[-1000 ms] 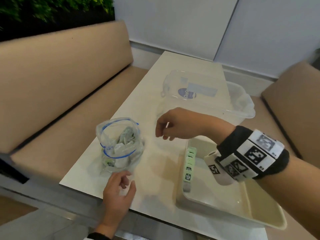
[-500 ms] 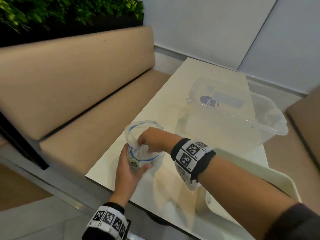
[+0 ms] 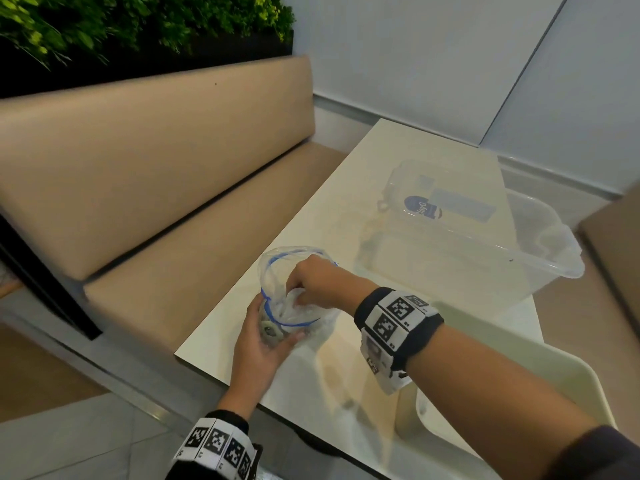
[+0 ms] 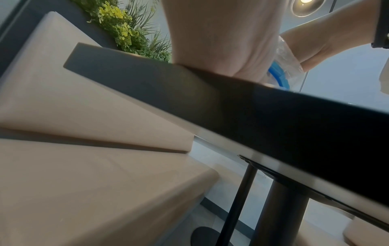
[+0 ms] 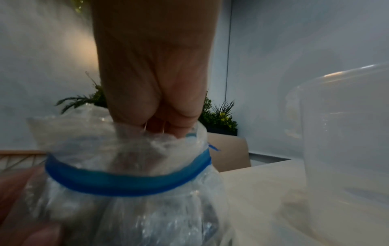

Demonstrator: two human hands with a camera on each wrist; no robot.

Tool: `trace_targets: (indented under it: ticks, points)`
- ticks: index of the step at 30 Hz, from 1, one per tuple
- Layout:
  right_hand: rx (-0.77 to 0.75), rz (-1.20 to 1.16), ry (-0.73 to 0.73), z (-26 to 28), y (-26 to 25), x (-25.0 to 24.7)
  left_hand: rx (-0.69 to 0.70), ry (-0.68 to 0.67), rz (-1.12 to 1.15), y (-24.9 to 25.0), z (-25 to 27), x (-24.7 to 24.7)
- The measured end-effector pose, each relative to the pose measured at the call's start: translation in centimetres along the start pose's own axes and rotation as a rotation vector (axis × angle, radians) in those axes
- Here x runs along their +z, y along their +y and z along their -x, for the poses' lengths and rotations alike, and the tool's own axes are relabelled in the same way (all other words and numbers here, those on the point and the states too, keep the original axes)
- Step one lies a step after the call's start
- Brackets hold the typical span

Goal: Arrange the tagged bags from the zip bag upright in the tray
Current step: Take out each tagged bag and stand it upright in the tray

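Observation:
The clear zip bag [image 3: 277, 268] with a blue seal stands with its mouth wide on the table's near left corner. My left hand [image 3: 266, 341] grips its lower part from the near side. Small tagged bags [image 3: 269, 330] show dimly through the plastic by my left fingers. My right hand [image 3: 311, 282] reaches down into the bag's mouth. In the right wrist view its fingers [image 5: 155, 106] bunch together and their tips vanish behind crumpled plastic of the zip bag [image 5: 126, 174]. The cream tray [image 3: 568, 358] lies at the lower right, mostly behind my right forearm.
A large clear plastic bin [image 3: 485, 258] stands on the cream table [image 3: 363, 188] beyond the tray, close to my right arm. A tan bench [image 3: 173, 209] runs along the left, with plants above its back. The table edge [image 4: 273, 113] is right under my left wrist.
My right hand went left from above the table into the zip bag. My left hand rose from the table edge and took hold of the bag. The view swung left.

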State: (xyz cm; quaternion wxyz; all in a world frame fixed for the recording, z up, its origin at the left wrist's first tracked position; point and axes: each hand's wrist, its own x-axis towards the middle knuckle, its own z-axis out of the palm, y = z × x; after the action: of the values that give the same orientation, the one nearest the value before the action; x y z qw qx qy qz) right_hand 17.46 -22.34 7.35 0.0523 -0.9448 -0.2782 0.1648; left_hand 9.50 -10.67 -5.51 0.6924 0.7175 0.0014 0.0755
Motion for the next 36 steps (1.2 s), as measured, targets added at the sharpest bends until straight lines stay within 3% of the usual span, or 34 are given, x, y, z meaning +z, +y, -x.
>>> trace_targets:
  ticks: [8, 17, 19, 22, 25, 28, 31, 34, 36]
  points:
    - [0.079, -0.083, 0.091, 1.5, 2.4, -3.4, -0.015, -0.015, 0.079, -0.2, 0.3, -0.2]
    - [0.192, -0.801, 0.102, 2.5, 3.9, -4.1, -0.061, -0.048, 0.078, 1.0, 0.3, -0.9]
    - [0.192, -0.882, 0.105, 2.9, 4.2, -4.3, -0.042, 0.053, 0.009, 2.3, 0.6, -1.2]
    - [0.156, -0.964, 0.121, 4.1, 4.3, -5.2, 0.153, 0.191, 0.037, 6.0, 0.8, -1.5]
    - [0.086, -1.01, 0.116, 6.2, 3.7, -6.1, 0.113, 0.032, 0.302, 10.5, 0.5, -0.3]
    - [0.014, -0.942, 0.094, 9.1, 3.1, -6.1, -0.188, -0.211, 0.549, 13.4, 0.3, 2.2]
    - [-0.001, -0.896, 0.131, 12.1, 2.9, -5.4, -0.399, -0.352, 0.75, 14.9, 0.9, 4.5]
    - [-0.004, -0.98, 0.136, 14.6, 3.1, -4.4, -0.474, -0.472, 0.838, 15.1, 1.6, 6.1]
    - [0.05, -0.872, 0.224, 15.8, 3.7, -3.7, -0.524, -0.521, 0.798, 14.8, 1.9, 6.7]
